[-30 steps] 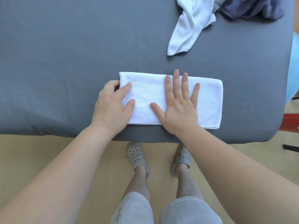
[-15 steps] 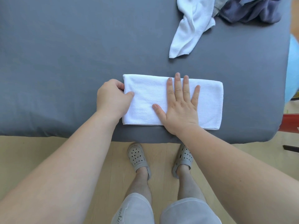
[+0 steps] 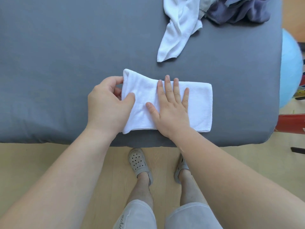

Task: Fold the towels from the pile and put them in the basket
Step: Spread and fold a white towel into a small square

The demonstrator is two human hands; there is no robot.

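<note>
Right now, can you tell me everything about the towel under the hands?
The towel is white and looks soft and fluffy, with a stitched hem along its right and near edges. It is folded into a long strip and lies across the grey table, close to the front edge. The right hand presses flat on its middle. The left hand grips its left end, which curls up off the table.

Bright, even daylight; sharp, edge-warped view.

Home bedroom: grey bed, wooden floor.
</note>
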